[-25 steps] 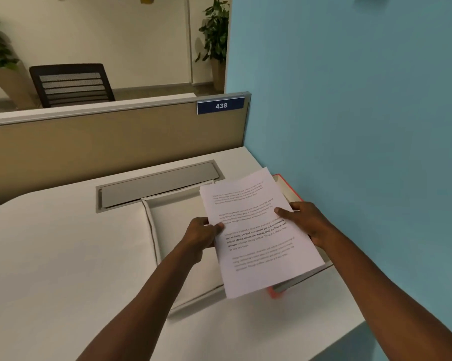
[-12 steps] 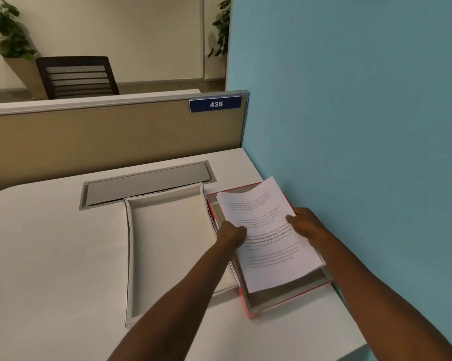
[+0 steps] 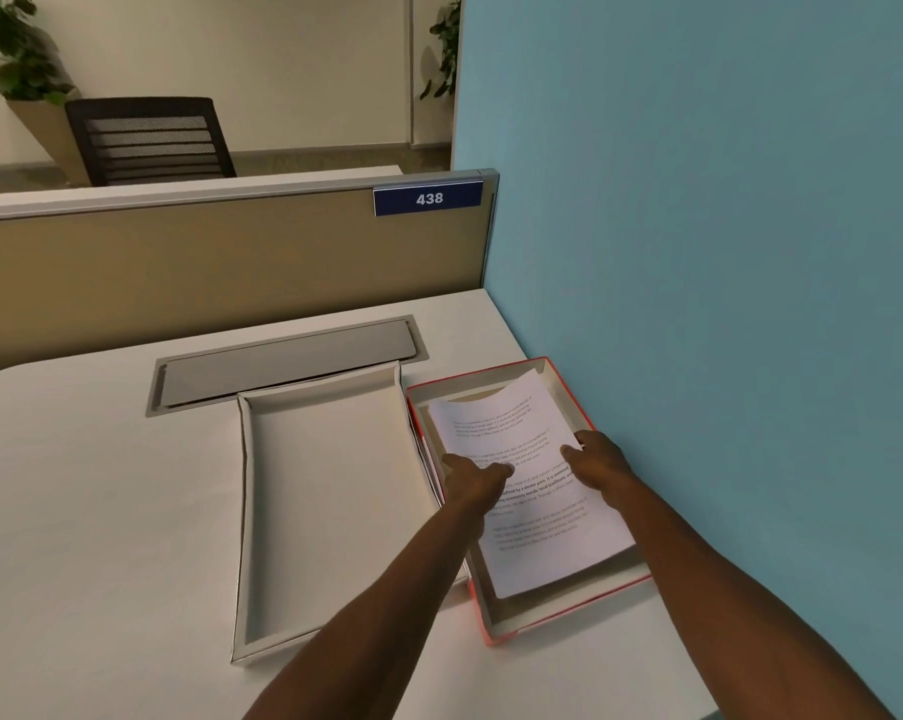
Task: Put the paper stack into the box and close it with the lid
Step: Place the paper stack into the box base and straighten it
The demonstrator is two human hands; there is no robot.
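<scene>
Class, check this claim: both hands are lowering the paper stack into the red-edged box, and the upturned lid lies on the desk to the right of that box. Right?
Wrong in one respect. The head view shows the lid lying left of the box, not right. Both the left hand and right hand do hold the paper stack in the box.

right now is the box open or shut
Open: the red-edged box has no cover; its lid lies upturned beside it on the desk.

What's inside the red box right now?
The paper stack, held at its sides by the left hand and right hand. The red box floor beneath is mostly covered.
</scene>
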